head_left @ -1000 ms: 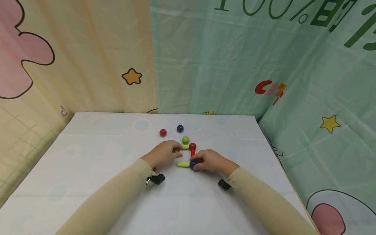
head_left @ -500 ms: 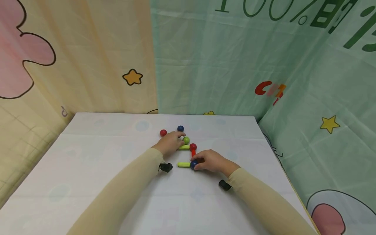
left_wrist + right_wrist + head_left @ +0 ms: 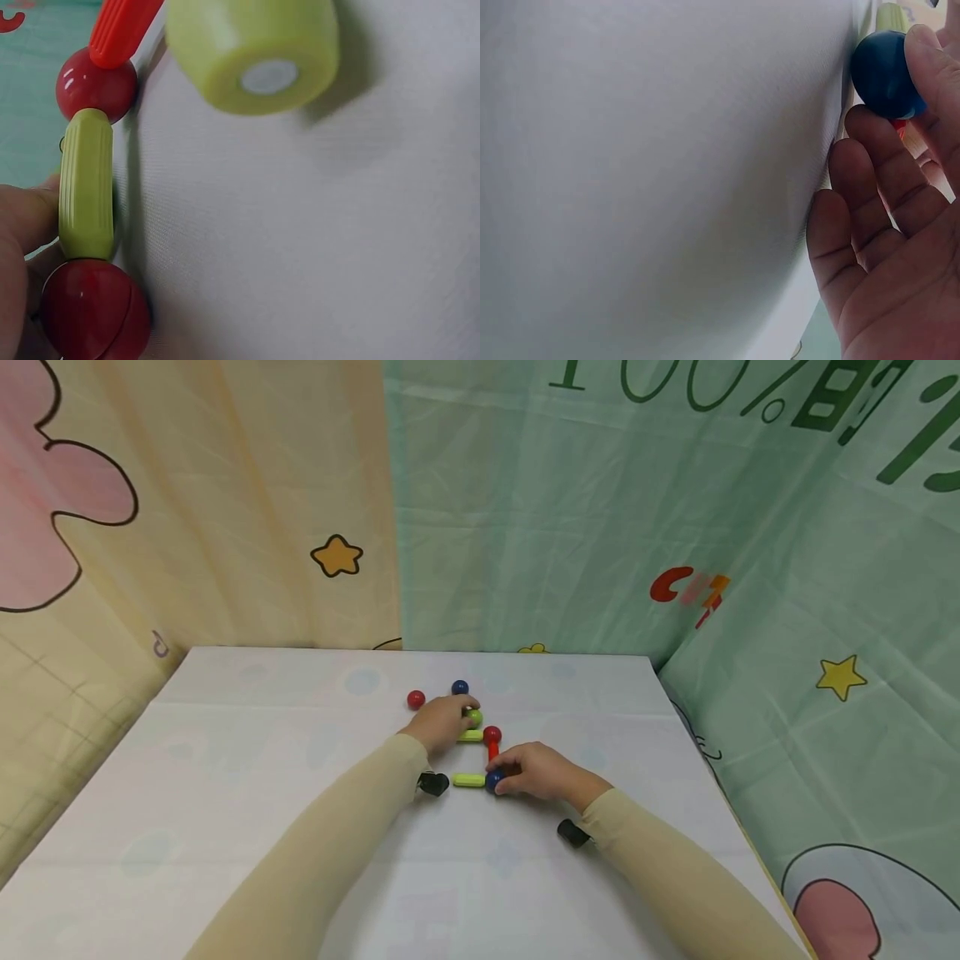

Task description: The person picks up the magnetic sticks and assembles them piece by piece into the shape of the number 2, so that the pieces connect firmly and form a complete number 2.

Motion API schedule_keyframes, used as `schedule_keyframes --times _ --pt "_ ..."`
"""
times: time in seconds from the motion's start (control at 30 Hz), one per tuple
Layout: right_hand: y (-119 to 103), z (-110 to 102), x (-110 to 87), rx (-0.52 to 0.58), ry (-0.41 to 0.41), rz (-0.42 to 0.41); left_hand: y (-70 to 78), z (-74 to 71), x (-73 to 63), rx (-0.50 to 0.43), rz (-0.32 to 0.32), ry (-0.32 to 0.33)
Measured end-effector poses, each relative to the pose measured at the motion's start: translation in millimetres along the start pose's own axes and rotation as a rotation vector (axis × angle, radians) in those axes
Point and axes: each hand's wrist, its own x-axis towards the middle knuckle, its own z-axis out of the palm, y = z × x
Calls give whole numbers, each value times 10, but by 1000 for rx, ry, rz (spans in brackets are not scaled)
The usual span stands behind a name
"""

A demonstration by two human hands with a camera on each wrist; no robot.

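Observation:
My left hand (image 3: 437, 725) pinches a green ball (image 3: 476, 717) between thumb and forefinger in the head view. Below it, a green magnetic rod (image 3: 471, 737) joins a red ball (image 3: 492, 734). The left wrist view shows a second red ball (image 3: 94, 311) at that rod's other end, beside my fingers. From the upper red ball a red rod (image 3: 492, 750) runs down to a blue ball (image 3: 492, 782). My right hand (image 3: 543, 771) grips this blue ball by thumb and forefinger. Another green rod (image 3: 468, 781) sticks out left from it, its end magnet (image 3: 270, 76) facing the left wrist camera.
A loose red ball (image 3: 416, 699) and a loose dark blue ball (image 3: 460, 687) lie farther back on the white tabletop (image 3: 225, 760). Printed curtains (image 3: 525, 527) hang behind the table and along its sides.
My left hand has moved up and right from beside the upper green rod to the green ball, with its fingers now round it. My right hand stays on the blue ball.

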Motion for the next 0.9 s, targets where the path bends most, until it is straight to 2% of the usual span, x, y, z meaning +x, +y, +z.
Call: schedule_keyframes --times 0.27,0.4,0.53,0.7,0.8,0.9 --pt "-6 7 14 -7 -2 0 -31 -114 -115 -53 -38 31" --pt "-10 3 8 -11 0 10 -111 -213 -200 -25 35 48" --pt "-20 -3 -3 -27 1 5 -169 -304 -369 13 115 53" --pt "-25 -10 3 -24 4 19 -259 -349 -632 47 155 -20" --pt "-22 -10 18 -19 10 37 -308 -338 -771 88 153 -81" --pt "-19 -10 36 -20 16 45 -357 -317 -865 109 154 -102"
